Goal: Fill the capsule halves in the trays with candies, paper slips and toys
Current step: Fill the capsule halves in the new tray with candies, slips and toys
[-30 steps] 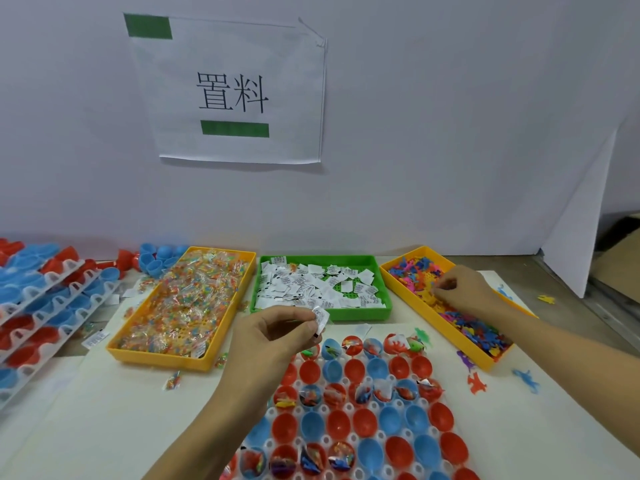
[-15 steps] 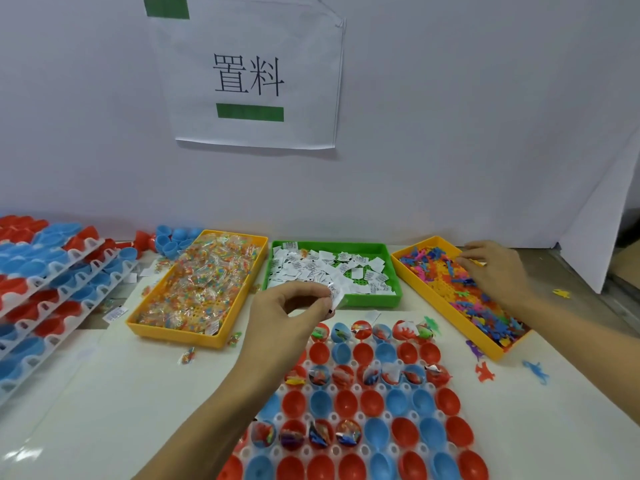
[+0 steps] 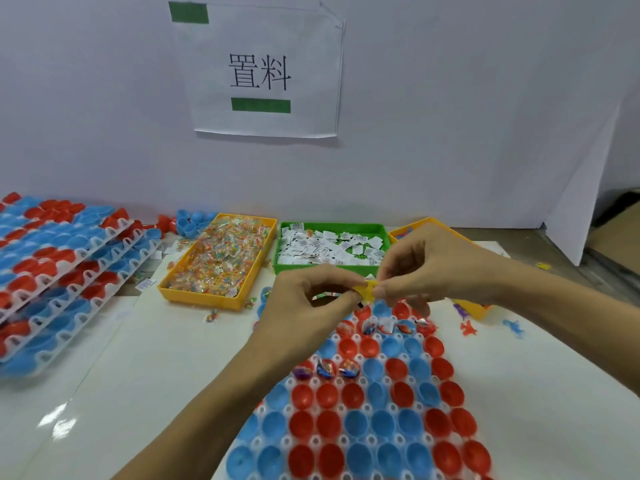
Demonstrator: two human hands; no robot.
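Capsule halves (image 3: 346, 393) wait at six o'clock; my left hand (image 3: 311, 299) and right hand (image 3: 426, 268) pinch a yellow toy (image 3: 367, 291), best dropped into one half.

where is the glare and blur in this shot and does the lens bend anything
Head view: glare patch on the glossy table at lower left; stacked capsule trays at the left edge look soft and smeared; wide-angle lens stretches the near capsule tray; both hands, left hand and right hand, stay fairly sharp.
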